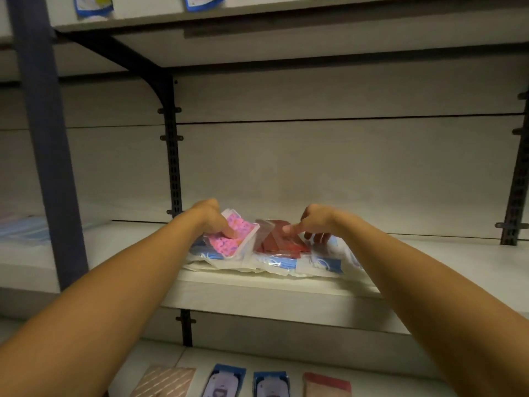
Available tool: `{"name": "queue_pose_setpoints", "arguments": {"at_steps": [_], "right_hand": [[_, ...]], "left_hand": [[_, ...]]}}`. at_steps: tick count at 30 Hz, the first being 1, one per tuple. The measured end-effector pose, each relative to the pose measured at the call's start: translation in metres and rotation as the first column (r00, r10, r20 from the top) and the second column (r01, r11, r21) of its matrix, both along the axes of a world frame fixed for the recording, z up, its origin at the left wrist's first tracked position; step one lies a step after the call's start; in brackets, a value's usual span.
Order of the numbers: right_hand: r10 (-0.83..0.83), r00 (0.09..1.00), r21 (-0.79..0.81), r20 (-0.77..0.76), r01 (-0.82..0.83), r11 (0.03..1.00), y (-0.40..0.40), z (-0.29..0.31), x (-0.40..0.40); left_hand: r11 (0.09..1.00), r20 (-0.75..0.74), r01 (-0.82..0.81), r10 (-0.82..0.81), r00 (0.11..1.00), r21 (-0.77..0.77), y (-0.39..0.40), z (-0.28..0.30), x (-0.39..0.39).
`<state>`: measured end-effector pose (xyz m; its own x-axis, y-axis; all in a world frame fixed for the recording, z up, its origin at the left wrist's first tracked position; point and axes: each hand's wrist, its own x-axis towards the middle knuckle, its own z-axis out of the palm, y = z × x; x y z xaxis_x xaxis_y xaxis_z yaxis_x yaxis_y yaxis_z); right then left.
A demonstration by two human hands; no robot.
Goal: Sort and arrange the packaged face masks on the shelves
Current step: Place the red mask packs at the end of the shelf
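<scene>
Packaged face masks in clear plastic sleeves lie in a loose heap (274,262) on the middle white shelf (286,299), mostly blue-and-white packs below. On top, the left hand (213,219) pinches one pink patterned pack (229,239) and the right hand (313,223) pinches one red pack (279,239). Four more packs lie in a row on the lower shelf (286,359): one striped beige (164,381), two blue (224,381), one red-topped tan (326,385); no writing is legible.

A white shelf (429,262) bears a pile of packaged masks (266,262).
</scene>
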<state>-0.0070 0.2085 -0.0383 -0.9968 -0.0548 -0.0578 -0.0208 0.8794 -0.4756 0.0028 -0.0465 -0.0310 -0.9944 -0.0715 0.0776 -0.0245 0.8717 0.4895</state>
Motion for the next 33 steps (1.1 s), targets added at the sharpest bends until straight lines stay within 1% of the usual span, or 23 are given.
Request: {"name": "queue_pose_setpoints", "arguments": {"at_steps": [3,5,7,10,13,15,18,19,21,25,27,30,33], "right_hand": [[0.006,0.999,-0.006,0.039,-0.006,1.000,-0.007,-0.004,0.000],[-0.003,1.000,-0.020,0.031,0.003,1.000,-0.010,-0.003,0.002],[-0.005,1.000,-0.054,0.031,0.007,0.998,-0.012,-0.002,0.004],[-0.038,0.999,-0.173,0.006,0.039,0.984,-0.014,-0.001,0.008],[-0.095,0.994,-0.339,-0.047,0.074,0.938,-0.015,0.000,0.016],[-0.156,0.982,-0.403,-0.110,0.099,0.910,-0.016,-0.001,0.018],[-0.224,0.952,-0.504,-0.206,0.093,0.859,-0.017,-0.006,0.015],[-0.234,0.944,-0.503,-0.231,0.090,0.860,-0.018,-0.006,0.017],[-0.230,0.931,-0.457,-0.284,0.080,0.886,-0.019,-0.008,0.022],[-0.210,0.896,-0.278,-0.390,0.103,0.955,-0.018,-0.014,0.032],[-0.206,0.874,-0.263,-0.441,0.093,0.960,-0.018,-0.017,0.037],[-0.215,0.838,-0.349,-0.501,0.031,0.937,-0.019,-0.013,0.048],[-0.235,0.849,-0.522,-0.474,-0.056,0.851,-0.026,0.000,0.059]], "left_hand": [[0.980,-0.050,-0.059,0.070,0.996,0.189,-0.004,-0.001,0.007],[0.929,-0.051,-0.084,0.109,0.993,0.360,-0.007,-0.001,0.014],[0.868,-0.047,-0.090,0.129,0.990,0.488,-0.007,-0.001,0.025],[0.792,-0.046,-0.102,0.163,0.986,0.601,-0.006,-0.003,0.043],[0.717,-0.069,-0.088,0.187,0.980,0.692,-0.012,-0.004,0.056],[0.677,-0.092,-0.089,0.227,0.970,0.731,-0.017,-0.005,0.064],[0.681,-0.142,-0.105,0.297,0.944,0.725,-0.021,-0.007,0.075],[0.682,-0.151,-0.115,0.318,0.936,0.722,-0.022,-0.007,0.078],[0.687,-0.155,-0.136,0.345,0.926,0.714,-0.026,-0.009,0.085],[0.682,-0.145,-0.127,0.327,0.934,0.720,-0.031,-0.012,0.098],[0.681,-0.137,-0.131,0.325,0.936,0.720,-0.030,-0.014,0.105],[0.643,-0.135,-0.141,0.361,0.923,0.753,-0.034,-0.017,0.114],[0.615,-0.131,-0.161,0.401,0.907,0.772,-0.042,-0.018,0.124]]}}
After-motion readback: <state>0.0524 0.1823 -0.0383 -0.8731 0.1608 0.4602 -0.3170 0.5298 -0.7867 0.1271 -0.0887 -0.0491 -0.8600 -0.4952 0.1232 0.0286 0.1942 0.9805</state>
